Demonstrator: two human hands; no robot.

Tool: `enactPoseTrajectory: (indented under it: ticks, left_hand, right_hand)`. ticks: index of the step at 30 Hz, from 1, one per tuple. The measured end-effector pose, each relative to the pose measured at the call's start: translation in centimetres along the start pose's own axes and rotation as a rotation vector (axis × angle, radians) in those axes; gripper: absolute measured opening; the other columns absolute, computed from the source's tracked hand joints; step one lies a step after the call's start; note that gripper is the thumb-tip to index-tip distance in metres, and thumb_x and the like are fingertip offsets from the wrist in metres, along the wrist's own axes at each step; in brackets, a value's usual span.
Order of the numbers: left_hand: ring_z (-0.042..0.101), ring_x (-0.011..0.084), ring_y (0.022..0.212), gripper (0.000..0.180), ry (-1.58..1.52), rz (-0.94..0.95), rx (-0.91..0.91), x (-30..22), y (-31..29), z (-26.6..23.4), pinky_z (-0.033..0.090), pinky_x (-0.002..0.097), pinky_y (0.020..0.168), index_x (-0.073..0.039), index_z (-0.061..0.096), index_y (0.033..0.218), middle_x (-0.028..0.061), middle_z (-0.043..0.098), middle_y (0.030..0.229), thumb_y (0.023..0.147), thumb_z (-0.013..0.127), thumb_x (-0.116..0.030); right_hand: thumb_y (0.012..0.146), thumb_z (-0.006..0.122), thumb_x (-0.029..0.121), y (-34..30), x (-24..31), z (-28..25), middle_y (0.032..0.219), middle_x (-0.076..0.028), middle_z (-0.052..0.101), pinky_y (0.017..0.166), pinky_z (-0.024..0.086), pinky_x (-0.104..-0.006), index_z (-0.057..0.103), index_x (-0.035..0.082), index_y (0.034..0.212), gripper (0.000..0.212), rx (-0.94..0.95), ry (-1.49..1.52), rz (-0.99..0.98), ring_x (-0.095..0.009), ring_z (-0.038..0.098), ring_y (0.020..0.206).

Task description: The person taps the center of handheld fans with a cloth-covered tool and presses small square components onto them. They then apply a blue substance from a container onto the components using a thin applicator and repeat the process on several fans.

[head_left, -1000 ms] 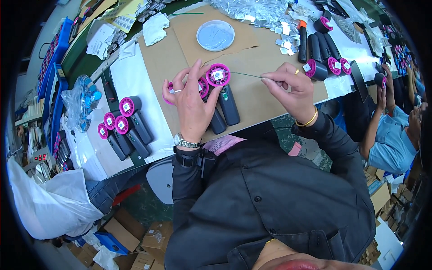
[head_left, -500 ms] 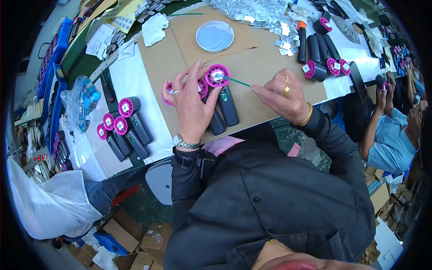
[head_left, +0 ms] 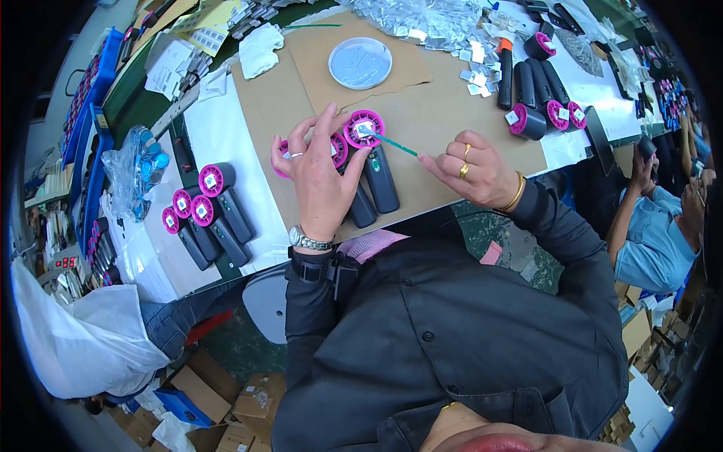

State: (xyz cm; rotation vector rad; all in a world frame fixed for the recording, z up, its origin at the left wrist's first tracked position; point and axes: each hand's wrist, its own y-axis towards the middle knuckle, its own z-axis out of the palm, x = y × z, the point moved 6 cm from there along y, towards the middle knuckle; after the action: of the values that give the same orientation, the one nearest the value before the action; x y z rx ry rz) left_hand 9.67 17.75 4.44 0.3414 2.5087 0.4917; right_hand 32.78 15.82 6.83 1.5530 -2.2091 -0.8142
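My left hand [head_left: 322,181] is closed, thumb and fingertips pressed against a black-handled device [head_left: 382,184] with a round, pink, spoked head. A white square sits in the middle of that head. Under and beside my left hand lie more such devices, partly hidden, with a pink head [head_left: 338,151] showing between the fingers. My right hand [head_left: 476,170] pinches one end of a thin green stick [head_left: 398,145]. The stick's other end touches the white square. Beyond my hands stands a shallow round dish [head_left: 360,62] with pale grey paste in it.
Several similar devices [head_left: 215,215] lie at the left, others [head_left: 533,83] at the right beside an orange-and-black tool [head_left: 505,73]. Small silvery squares [head_left: 480,71] and clear bags [head_left: 429,19] fill the back. A white cloth [head_left: 260,50] lies back left. Other people work on both sides.
My right hand has shifted slightly right and down and its fingers have curled more, tilting the green stick more steeply. The left hand and its device stay in place.
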Motion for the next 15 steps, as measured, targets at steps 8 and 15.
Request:
enactPoseTrajectory:
  ticks: [8,15]
  left_hand:
    - [0.053,0.0294,0.140,0.081,0.014,-0.010,0.006,0.1,-0.1,0.1,0.015,0.0637,0.125,-0.008,0.053,0.158,0.0021,0.076,0.137,0.089,0.090,-0.029]
    - [0.053,0.0291,0.140,0.082,0.000,-0.008,0.010,0.3,-0.2,0.3,0.015,0.0640,0.125,-0.008,0.053,0.158,0.0023,0.076,0.136,0.088,0.090,-0.027]
  right_hand:
    - [0.074,0.089,-0.005,0.1,-0.7,-1.4,0.083,-0.003,0.058,0.067,0.046,-0.0367,0.083,-0.003,0.108,0.034,-0.084,0.115,0.170,-0.020,0.059,0.073]
    - [0.079,0.089,-0.006,0.5,-1.6,-2.1,0.081,-0.004,0.063,0.066,0.045,-0.0345,0.083,-0.001,0.108,0.031,-0.211,0.236,0.379,-0.019,0.059,0.071]
